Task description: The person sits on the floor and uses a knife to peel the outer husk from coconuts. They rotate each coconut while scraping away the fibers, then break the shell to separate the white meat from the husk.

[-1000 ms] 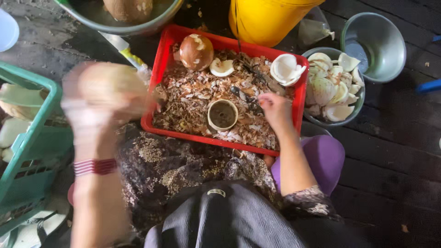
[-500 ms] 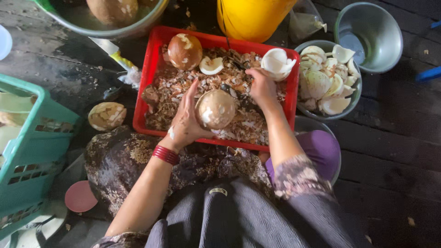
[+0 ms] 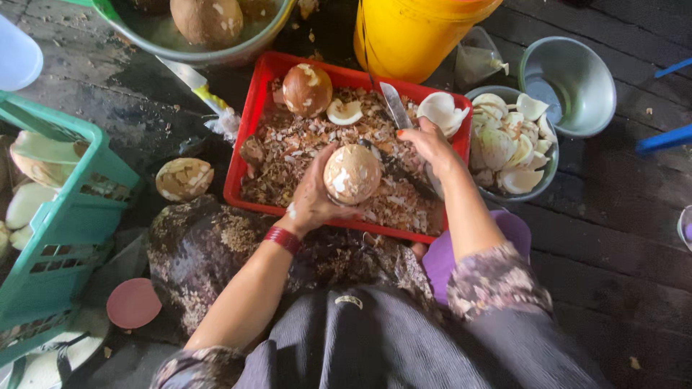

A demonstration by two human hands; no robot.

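Red wristband [image 3: 282, 240], floral sleeves [image 3: 497, 282], dark skirt [image 3: 404, 338]

Count: 2 hands, left [image 3: 313, 198] and right [image 3: 431, 144]; 1 knife [image 3: 395, 105]; 1 red tray [image 3: 249, 137]; 1 yellow bucket [image 3: 418, 32]; 3 metal bowls [image 3: 577, 72]; 1 green basket [image 3: 65, 216]; 4 whole brown coconuts [image 3: 352, 174].

Coconut [image 3: 352, 173] over tray [image 3: 249, 137], bowl [image 3: 549, 173] to its right.

I have one view only: the head camera looks almost straight down from above my lap, close in, facing the red tray [image 3: 249, 148] on the dark plank floor [image 3: 620, 238].
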